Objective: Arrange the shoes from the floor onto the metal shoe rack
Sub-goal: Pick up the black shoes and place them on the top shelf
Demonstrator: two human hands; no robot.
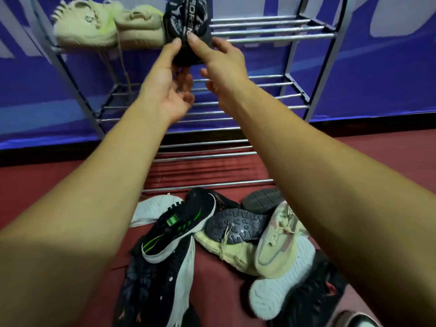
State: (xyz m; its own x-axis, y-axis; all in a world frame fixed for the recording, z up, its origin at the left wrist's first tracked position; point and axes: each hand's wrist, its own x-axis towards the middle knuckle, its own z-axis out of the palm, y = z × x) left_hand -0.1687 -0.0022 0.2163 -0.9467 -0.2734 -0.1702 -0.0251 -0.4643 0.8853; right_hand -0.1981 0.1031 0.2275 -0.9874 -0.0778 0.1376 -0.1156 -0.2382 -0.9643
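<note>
Head-camera view looks down two bare forearms toward a metal shoe rack (271, 31) that stands against a blue wall covering (377, 79). At the left end of the rack's top shelf sits a pale beige knit shoe (82, 27), and a second beige shoe (139, 29) lies touching it on its right. Just beside that pair, a black shoe (186, 22) with white lettering is held at the front edge of the same shelf, its far end over the rails. The left hand (165, 83) grips it from below, thumb pressed on the near end and fingers curled underneath. The right hand (224, 62) pinches the same end from the other side, one fingertip on top and the rest bent beneath. To the right, the top shelf shows bare chrome rails, as do the two lower shelves. Nearer the camera, on the dark red floor (35, 185), lies a jumbled pile: a white-soled shoe (151, 208) at the left, a green-striped black trainer (179, 230) leaning over it, an upturned dark tread (236, 227) in the middle, and a beige trainer (280, 239) on its side at the right, all touching or overlapping.
</note>
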